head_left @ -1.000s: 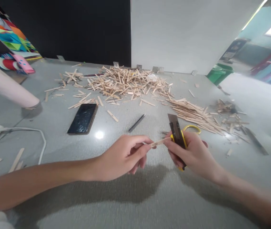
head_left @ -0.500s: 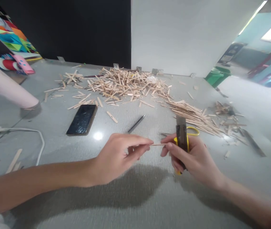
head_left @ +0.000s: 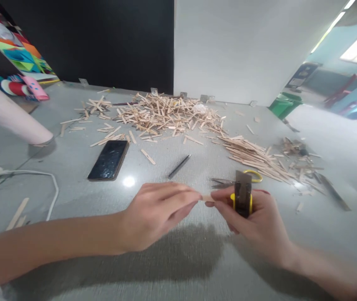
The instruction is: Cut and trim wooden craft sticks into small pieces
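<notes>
Between the fingertips of both hands is a short wooden craft stick (head_left: 208, 198); only its middle part shows. My left hand (head_left: 162, 213) comes in from the left, closed in a pinch on one end. On the other end are the thumb and finger of my right hand (head_left: 256, 221), which also grips a black and yellow box cutter (head_left: 242, 196) with its wide metal blade pointing up. Just behind the right hand lie scissors (head_left: 224, 183) with a yellow handle, partly hidden. A dark pen (head_left: 179, 166) rests on the grey table (head_left: 153, 276) beyond the hands.
A heap of loose craft sticks (head_left: 165, 115) spreads along the back, with a neater row of sticks (head_left: 255, 155) to its right. A phone (head_left: 108, 160), a white cable (head_left: 54, 184) and a pale cylinder (head_left: 15, 115) are at left. Scraps (head_left: 297, 150) lie far right.
The craft stick has turned from edge-on to showing its flat face. My left fingers have closed over it more, and the box cutter has tilted and dropped slightly with my right hand.
</notes>
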Tool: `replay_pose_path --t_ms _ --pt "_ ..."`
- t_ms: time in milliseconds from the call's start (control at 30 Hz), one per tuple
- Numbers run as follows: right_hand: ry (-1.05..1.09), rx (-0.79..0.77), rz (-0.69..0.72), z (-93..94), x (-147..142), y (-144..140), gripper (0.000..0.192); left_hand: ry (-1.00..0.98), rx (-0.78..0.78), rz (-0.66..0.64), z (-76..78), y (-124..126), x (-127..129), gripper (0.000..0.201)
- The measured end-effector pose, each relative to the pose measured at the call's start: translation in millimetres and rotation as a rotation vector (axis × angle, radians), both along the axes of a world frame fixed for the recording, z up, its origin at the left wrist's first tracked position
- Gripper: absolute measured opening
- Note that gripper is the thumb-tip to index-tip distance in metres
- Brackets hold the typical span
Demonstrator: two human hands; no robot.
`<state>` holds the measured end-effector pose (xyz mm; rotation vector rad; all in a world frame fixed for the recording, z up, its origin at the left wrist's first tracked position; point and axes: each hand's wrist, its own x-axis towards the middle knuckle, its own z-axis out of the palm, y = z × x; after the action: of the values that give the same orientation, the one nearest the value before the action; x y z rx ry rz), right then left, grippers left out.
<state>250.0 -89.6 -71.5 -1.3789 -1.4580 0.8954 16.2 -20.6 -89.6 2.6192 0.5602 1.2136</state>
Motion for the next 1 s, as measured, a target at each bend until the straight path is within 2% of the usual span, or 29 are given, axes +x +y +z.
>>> replay_pose_path --t_ms 67,100,267,333,567,633,700,800,867,1000 --pt "-0.012 0.009 0.012 -5.1 1 0 0.009 0.053 0.138 0.029 -7.3 2 -1 0.016" --pt "-0.015 0.005 0.019 -8.3 1 -1 0.009 0.085 0.157 0.029 -10.2 3 -2 0.016" --pt "-0.076 -0.042 0.063 -19.8 4 -3 0.013 0.27 -0.065 -0.097 -16.7 5 -2 0.018" --pt "-0.089 -0.051 0.071 -20.2 4 -2 0.014 0.307 -0.072 -0.122 -17.1 5 -2 0.02" --pt "-0.006 -0.114 0.077 -11.0 -3 1 0.016 0.405 0.185 -0.097 -17.1 1 -1 0.026" --pt "0.01 -0.117 0.068 -7.3 -4 2 0.014 0.391 0.21 -0.081 -16.0 0 1 0.025" --pt "0.033 -0.126 0.061 -3.7 -2 2 0.012 0.318 0.106 -0.038 -13.5 -1 3 0.02" --pt "0.127 -0.205 0.068 0.6 2 4 0.016 0.162 -0.228 -0.013 -7.3 -1 5 0.016" --pt "0.211 -0.276 0.078 2.1 5 6 0.026 0.11 -0.421 -0.047 -2.7 -1 4 0.012" --pt "0.238 -0.336 0.113 4.2 8 10 0.043 0.156 -0.64 -0.145 6.0 -2 3 0.018"
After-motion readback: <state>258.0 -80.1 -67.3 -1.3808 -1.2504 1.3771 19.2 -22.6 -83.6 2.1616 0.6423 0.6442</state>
